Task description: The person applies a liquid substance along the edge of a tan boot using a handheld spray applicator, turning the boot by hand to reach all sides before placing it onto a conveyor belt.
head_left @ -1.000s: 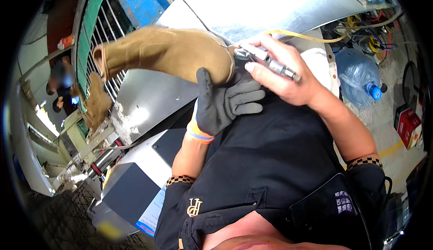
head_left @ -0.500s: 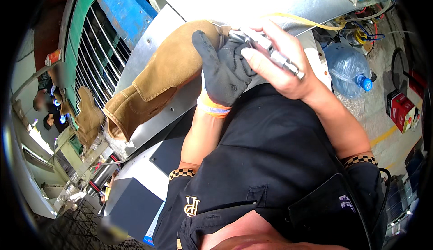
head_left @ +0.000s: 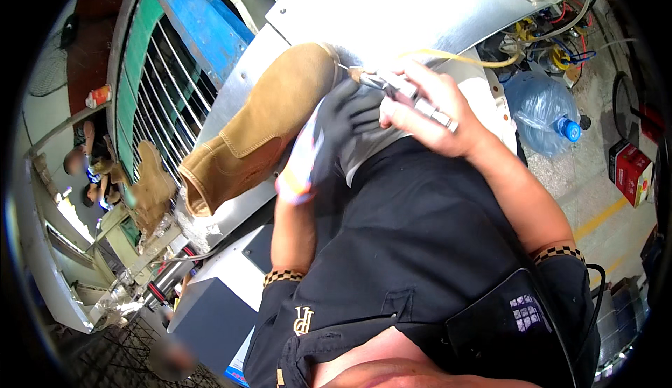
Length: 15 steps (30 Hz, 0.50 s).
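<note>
Your gloved left hand (head_left: 343, 125) is raised, forearm upright, fingers wrapped on the sole end of the tan suede boot (head_left: 262, 125), which lies tilted against the metal bench (head_left: 392, 3) with its opening toward the lower left. Your bare right hand (head_left: 430, 111), elbow bent, closes around a metal air tool (head_left: 402, 90) whose tip meets the boot.

Boot (head_left: 269, 125) lies tilted on the metal worktop (head_left: 392, 10), left of both hands. Left hand (head_left: 343, 125) sits against its toe end; right hand (head_left: 430, 111) just right of it, holding a tool (head_left: 406, 93). Water bottle (head_left: 542, 111) on the floor, far right.
</note>
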{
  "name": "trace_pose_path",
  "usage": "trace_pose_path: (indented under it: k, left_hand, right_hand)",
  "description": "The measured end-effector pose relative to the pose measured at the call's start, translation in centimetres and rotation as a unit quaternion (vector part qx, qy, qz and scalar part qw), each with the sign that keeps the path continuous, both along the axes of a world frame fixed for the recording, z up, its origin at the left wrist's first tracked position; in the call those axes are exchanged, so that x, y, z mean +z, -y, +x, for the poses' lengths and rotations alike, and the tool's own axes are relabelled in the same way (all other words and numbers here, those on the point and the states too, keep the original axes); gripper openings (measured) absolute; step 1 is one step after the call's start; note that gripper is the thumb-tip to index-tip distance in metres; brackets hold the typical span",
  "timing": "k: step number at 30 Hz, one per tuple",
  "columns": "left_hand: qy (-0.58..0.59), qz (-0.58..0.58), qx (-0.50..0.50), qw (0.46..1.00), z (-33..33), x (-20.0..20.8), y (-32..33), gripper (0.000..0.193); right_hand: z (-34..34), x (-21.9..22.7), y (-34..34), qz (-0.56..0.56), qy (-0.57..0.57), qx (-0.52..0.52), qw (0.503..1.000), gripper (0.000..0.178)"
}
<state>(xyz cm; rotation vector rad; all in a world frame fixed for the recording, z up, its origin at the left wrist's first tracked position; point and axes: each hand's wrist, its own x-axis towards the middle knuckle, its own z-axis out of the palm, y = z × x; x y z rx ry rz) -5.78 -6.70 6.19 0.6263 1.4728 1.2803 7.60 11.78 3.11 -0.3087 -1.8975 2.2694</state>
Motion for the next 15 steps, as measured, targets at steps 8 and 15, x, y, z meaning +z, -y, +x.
trace_pose_path:
  k: [8, 15]
  left_hand:
    - [-0.494, 0.053, 0.285, 0.82, -7.1, 11.9, 13.3, 0.061]
    - [-0.496, -0.186, 0.066, 0.846, -6.6, 11.9, 10.6, 0.029]
  right_hand:
    - [-5.1, -1.6, -10.4, 0.311, -0.027, -0.224, 0.923, 0.035]
    - [-8.9, -3.6, -16.1, 0.227, -0.059, -0.374, 0.898, 0.04]
